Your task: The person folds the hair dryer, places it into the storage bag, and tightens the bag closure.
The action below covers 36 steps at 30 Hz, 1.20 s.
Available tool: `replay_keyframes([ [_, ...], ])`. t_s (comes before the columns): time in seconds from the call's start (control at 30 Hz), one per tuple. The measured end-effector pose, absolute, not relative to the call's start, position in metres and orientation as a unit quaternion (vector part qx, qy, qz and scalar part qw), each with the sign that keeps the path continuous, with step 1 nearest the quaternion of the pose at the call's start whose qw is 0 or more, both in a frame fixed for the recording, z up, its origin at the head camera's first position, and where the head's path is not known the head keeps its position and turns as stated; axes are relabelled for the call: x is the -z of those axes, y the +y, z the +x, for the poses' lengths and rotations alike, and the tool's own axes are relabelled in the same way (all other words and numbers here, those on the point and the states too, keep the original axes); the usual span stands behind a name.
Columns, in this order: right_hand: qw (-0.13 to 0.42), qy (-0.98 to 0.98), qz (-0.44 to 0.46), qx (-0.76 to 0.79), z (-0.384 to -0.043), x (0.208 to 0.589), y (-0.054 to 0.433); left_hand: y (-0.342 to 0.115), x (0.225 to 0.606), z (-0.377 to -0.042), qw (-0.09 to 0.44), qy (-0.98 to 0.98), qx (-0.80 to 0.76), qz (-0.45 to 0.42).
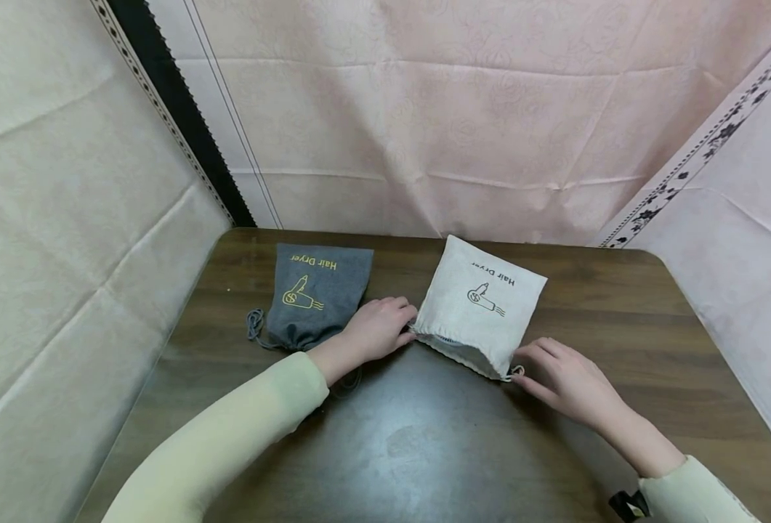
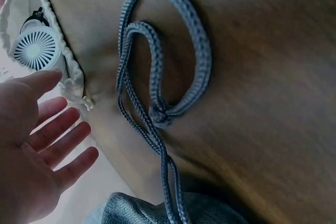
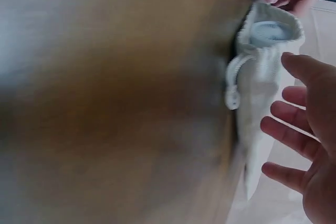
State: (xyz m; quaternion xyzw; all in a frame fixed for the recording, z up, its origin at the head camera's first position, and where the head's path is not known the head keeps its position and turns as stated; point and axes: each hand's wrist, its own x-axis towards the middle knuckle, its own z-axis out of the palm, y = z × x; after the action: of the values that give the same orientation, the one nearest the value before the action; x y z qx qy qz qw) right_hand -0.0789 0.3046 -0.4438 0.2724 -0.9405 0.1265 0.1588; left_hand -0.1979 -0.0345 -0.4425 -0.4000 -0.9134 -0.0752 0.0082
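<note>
A white drawstring bag (image 1: 460, 312) printed "Hair Dryer" lies flat, its mouth facing the person. Inside that mouth, the left wrist view shows a white device (image 2: 35, 50) with a round slotted grille and a black part beside it. My left hand (image 1: 381, 327) is at the bag's left mouth corner, thumb touching the rim, fingers extended and spread. At the right corner, my right hand (image 1: 564, 381) has its fingers loosely extended beside the white cord (image 3: 231, 85). Left of both hands lies a dark grey drawstring bag (image 1: 333, 290) with yellow print, its lower right part hidden behind my left hand.
Grey cord loops (image 2: 202, 40) from the dark bag lie on the wooden table (image 1: 411, 450), under and beside the left forearm. Pale patterned cloth (image 1: 490, 131) hangs behind the table's far edge and along both sides.
</note>
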Motion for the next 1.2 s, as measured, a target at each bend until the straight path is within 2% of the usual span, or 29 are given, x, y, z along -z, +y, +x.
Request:
replay_keyframes([
  [0.2, 0.158, -0.931, 0.316, -0.095, -0.072, 0.460, 0.310, -0.030, 0.448, -0.200, 0.011, -0.913, 0.044, -0.405],
  [0.47, 0.174, -0.914, 0.355, -0.092, -0.084, 0.471, 0.307, -0.033, 0.453, -0.203, 0.023, -0.899, 0.054, -0.433],
  [0.87, 0.193, -0.889, 0.406, -0.090, -0.096, 0.473, 0.306, -0.046, 0.443, -0.206, 0.036, -0.879, 0.071, -0.470],
  [1.2, 0.221, -0.874, 0.429, -0.052, -0.081, 0.469, 0.319, -0.062, 0.428, -0.207, 0.027, -0.885, 0.110, -0.453],
])
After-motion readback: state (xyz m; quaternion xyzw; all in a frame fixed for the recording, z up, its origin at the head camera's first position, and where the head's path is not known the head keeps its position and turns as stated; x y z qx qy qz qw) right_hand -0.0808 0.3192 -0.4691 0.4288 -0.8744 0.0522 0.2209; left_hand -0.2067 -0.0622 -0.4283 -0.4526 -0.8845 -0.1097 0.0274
